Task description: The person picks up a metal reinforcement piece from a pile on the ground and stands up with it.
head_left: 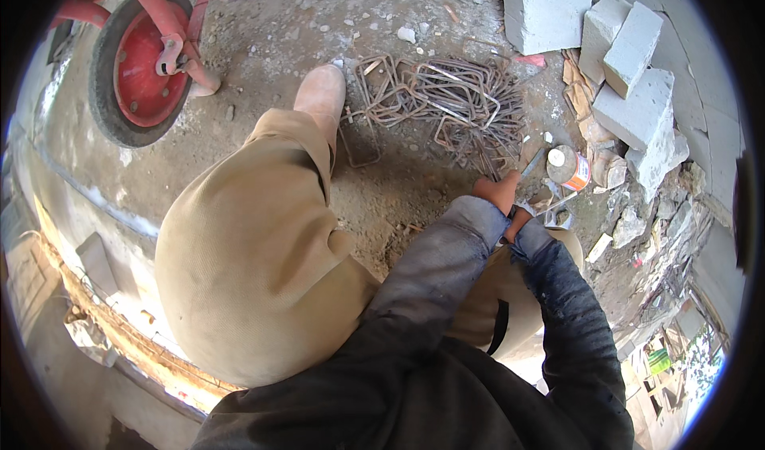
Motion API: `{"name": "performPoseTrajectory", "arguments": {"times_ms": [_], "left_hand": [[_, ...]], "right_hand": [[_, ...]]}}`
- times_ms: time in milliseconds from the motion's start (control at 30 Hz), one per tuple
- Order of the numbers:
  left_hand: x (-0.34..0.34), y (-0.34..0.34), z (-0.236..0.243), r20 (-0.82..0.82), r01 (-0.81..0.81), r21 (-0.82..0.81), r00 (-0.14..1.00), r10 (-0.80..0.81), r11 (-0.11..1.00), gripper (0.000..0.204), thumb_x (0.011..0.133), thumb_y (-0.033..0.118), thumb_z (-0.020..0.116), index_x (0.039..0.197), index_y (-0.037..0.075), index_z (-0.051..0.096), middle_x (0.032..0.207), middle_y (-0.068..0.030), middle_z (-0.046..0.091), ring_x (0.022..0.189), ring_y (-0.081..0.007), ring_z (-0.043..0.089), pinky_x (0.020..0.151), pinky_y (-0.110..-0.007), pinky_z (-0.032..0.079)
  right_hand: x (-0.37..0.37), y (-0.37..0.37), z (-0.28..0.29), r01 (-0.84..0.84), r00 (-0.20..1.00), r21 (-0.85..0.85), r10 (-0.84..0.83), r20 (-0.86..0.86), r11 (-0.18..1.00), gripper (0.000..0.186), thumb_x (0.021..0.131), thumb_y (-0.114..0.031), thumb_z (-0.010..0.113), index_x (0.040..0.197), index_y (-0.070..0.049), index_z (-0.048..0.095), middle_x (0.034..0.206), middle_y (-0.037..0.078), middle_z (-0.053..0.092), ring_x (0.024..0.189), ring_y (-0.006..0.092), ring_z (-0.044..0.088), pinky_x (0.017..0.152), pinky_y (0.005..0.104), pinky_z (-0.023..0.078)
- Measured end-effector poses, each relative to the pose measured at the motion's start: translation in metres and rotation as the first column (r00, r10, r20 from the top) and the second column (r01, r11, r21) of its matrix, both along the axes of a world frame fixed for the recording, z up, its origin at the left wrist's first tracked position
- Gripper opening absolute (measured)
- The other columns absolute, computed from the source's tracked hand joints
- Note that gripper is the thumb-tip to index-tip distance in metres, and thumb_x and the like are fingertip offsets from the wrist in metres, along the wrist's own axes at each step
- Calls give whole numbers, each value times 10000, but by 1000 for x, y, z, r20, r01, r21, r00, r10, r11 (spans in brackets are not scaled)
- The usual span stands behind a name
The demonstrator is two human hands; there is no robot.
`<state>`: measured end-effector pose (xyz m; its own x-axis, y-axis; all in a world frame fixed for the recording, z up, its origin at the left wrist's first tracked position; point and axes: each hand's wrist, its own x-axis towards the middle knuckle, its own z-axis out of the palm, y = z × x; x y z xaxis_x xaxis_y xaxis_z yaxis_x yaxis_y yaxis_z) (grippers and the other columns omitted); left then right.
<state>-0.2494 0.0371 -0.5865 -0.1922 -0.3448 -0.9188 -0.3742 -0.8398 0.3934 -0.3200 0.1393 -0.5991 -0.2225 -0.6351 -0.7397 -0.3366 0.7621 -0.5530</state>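
My left hand [498,191] is closed at the lower right end of a tangled pile of bent rusty steel rebar loops [462,91]; what it grips is hidden. My right hand [518,224] is just below it, fingers curled and partly covered by my left wrist; its contents I cannot make out. A thin grey strip [532,163] lies or sticks out beside my left hand. A bottle with a white cap and orange-white label [570,168] stands right of my hands. A single loose loop [365,162] lies by my left boot [319,91].
A red wheelbarrow's wheel [151,71] is at the upper left. Pale grey blocks [548,10] are stacked along the right, with torn brown paper [582,95] and broken rubble [629,227] beside them. My bent left knee [231,251] fills the lower left. A ledge edge [103,195] runs down the left.
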Motion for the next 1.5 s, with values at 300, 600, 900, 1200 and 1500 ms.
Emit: {"name": "performPoseTrajectory", "arguments": {"times_ms": [300,600,900,1200,1500], "left_hand": [[5,-5,-11,125,317,-125,945,-302,940,274,729,219,522,769,-35,616,796,-197,604,790,-306,596,708,-403,452],[8,-6,-65,243,792,-417,570,-785,446,177,744,113,498,770,1,632,818,-206,602,769,-303,603,695,-400,457],[33,-41,-3,-482,-8,732,702,525,682,253,818,114,504,606,133,367,551,29,316,541,-114,372,547,-286,367],[51,-47,-18,-632,140,734,498,594,664,138,818,117,520,735,103,411,638,25,370,622,-106,399,629,-286,372],[49,-53,-9,-490,89,853,476,730,515,255,798,301,520,843,55,467,730,-38,443,752,-220,490,738,-382,420]], "right_hand": [[29,20,-98,-217,817,92,232,-529,972,400,692,-299,619,1004,-52,573,913,122,616,813,208,598,682,310,467],[55,39,-126,-137,798,118,180,-575,983,356,732,-302,582,994,-61,579,943,117,614,861,211,597,702,305,470],[29,-27,86,546,254,463,-664,703,699,630,785,-487,491,1139,31,434,1067,195,533,971,338,541,833,438,429],[57,-44,80,480,-223,645,-629,745,594,651,754,-484,499,1150,24,405,1031,179,519,956,334,515,878,460,385],[51,-59,90,447,-115,705,-746,656,551,327,725,-282,569,934,-46,480,751,30,432,655,143,392,609,288,337]]}}
